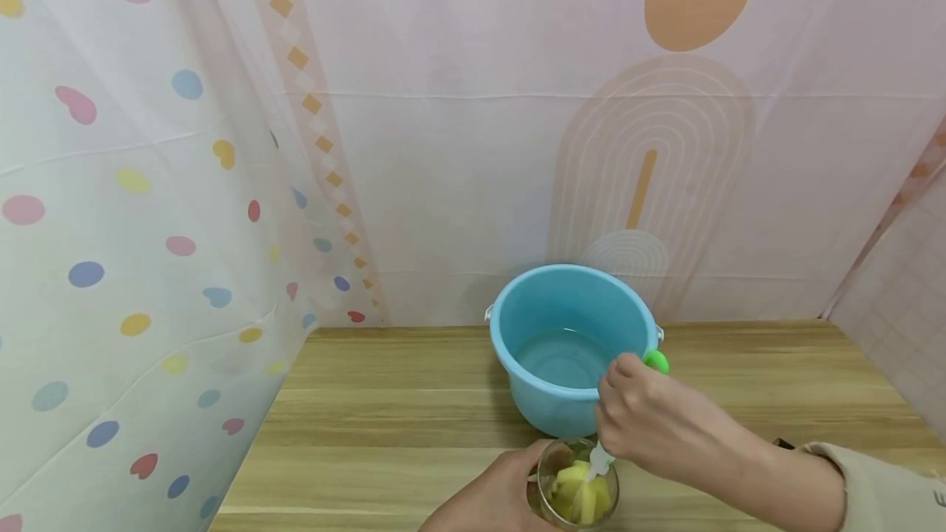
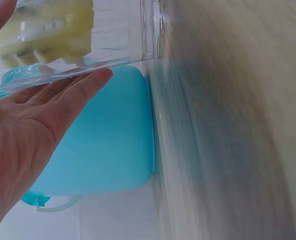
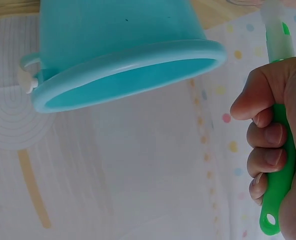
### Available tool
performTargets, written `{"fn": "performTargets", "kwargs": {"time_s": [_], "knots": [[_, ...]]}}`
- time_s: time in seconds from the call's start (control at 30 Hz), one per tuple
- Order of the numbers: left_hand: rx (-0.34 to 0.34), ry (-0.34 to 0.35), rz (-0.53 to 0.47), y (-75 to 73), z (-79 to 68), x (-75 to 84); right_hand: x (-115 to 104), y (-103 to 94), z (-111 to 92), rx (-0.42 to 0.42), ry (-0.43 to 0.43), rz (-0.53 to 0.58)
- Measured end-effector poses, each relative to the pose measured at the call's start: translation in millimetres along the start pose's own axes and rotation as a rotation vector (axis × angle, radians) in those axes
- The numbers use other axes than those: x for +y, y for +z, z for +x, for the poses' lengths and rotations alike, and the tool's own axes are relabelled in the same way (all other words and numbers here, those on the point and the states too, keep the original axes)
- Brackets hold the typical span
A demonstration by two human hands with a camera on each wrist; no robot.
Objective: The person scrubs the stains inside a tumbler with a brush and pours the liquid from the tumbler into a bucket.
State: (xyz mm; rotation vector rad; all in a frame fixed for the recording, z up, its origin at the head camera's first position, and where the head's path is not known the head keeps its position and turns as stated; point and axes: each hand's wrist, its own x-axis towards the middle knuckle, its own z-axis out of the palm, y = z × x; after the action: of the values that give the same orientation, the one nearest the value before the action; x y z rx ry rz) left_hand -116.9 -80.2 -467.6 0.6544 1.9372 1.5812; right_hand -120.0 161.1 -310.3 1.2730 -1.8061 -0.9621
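My left hand point(image 1: 491, 493) is wrapped part-way about a clear glass point(image 2: 120, 30), thumb on one side, long fingers laid rather straight along the other; I judge this braces the wall while leaving the mouth free. The glass is close in front of me on the wooden table point(image 1: 384, 417), its mouth facing up; the left wrist view puts its base at or just above the boards, and I cannot tell whether it touches. Inside sits the yellow sponge head point(image 1: 571, 497) of a brush, pressed near the wall, with the white neck point(image 3: 279, 45) coming out over the rim. My right hand point(image 1: 650, 417) is closed in a full fist round the green handle point(image 3: 282, 175), thumb toward the neck, the holed end poking out past the little finger. Such a grip, in my judgement, gives firm push and twist down into the glass. The blue bucket point(image 1: 554, 413) stands just beyond the glass, upright, with what looks like water point(image 1: 563, 361) low inside; standing there it is probably in easy reach of both hands, yet out of the way of my elbows. Behind it hangs a pale printed cloth point(image 1: 443, 187), apparently as a backdrop.
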Motion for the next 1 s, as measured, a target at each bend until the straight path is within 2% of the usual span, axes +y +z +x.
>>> {"fn": "performTargets", "kwargs": {"time_s": [0.5, 0.7, 1.0], "knots": [[-0.027, 0.032, -0.073, 0.4, -0.1, 0.4, -1.6, -7.9, 18.7, 0.008, -0.022, -0.050], [-0.024, -0.004, -0.073, 1.2, -0.3, 1.6, 0.0, -1.2, 20.7, -0.015, -0.015, -0.045], [-0.007, -0.007, -0.019, -0.3, 0.2, 1.4, 4.2, 13.1, 20.4, -0.028, 0.017, 0.006]]}}
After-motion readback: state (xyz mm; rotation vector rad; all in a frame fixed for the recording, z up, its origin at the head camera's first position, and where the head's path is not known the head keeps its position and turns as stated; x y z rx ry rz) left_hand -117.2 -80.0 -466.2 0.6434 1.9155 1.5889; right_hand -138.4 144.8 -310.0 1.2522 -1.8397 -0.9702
